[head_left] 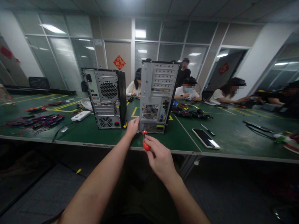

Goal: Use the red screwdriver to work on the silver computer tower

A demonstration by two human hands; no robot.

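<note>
A grey computer tower (146,90) stands upright near the table's front edge, its rear panel facing me. My left hand (133,127) is closed at this tower's lower left edge, the thumb against the metal and the other fingers mostly hidden. Wrapped in the fingers of my right hand (161,155) is a screwdriver (146,145) with a red and black handle. Its thin shaft points up at the lower left corner of the rear panel; whether the tip sits in a screw cannot be made out. To the left stands a second, black-sided computer tower (122,96), apart from my hands.
The green table (177,140) has a phone (205,138) and a pen (207,129) on the right. Leftward lie a white power strip (81,115) and tangled cables (35,123). Black cables (196,114) lie behind the tower. Several people sit across the table; one stands.
</note>
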